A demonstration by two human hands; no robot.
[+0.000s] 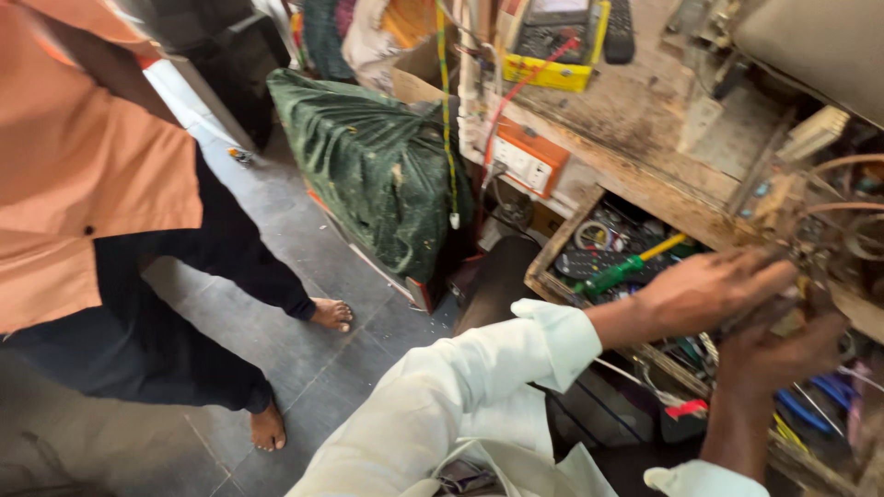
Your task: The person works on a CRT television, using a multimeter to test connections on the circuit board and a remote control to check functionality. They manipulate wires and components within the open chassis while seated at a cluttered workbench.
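My left hand (704,293) reaches right from a white sleeve and closes its fingers on a piece of electrical gear with copper wire coils (829,212) at the edge of a worn wooden workbench (635,120). My right hand (773,354) comes up from below and grips the same piece from underneath. Motion blur hides what exactly sits between the fingers. Below my hands an open wooden drawer (552,267) holds a green and yellow screwdriver (626,267), a remote control and loose tools.
A person in an orange shirt and dark trousers stands barefoot (330,315) on the grey tiled floor at left. A bundle in green cloth (378,166) leans by the bench. An orange switchboard (520,158), a yellow meter (552,41) and hanging wires crowd the bench.
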